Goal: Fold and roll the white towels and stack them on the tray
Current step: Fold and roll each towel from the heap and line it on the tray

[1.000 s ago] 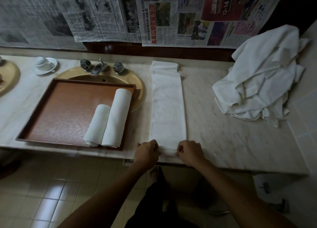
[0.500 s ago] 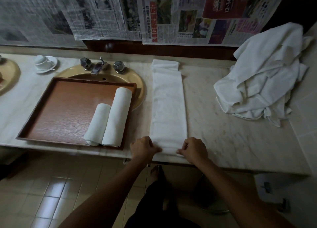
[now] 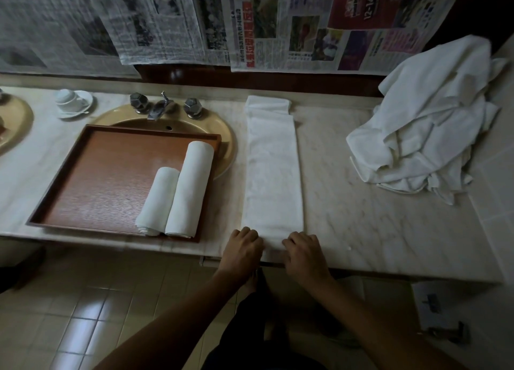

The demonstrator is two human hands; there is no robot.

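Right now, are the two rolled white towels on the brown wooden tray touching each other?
Touching: the head view shows the shorter roll pressed against the longer roll, no tray visible between.

Two rolled towels [image 3: 178,191] lie on one tray [image 3: 91,175] at 9 o'clock. One folded towel strip [image 3: 272,169] lies at centre, and one towel heap [image 3: 428,125] at 2 o'clock. Two hands [image 3: 244,247] press at 6 o'clock.

Marble counter [image 3: 361,216], tan sink [image 3: 222,136] with faucet [image 3: 160,108], cup on saucer [image 3: 73,102], newspapers [image 3: 278,25] on wall

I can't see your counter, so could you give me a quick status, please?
Left hand and right hand grip folded towel at near end. Two rolled towels on tray. Nothing blocking.
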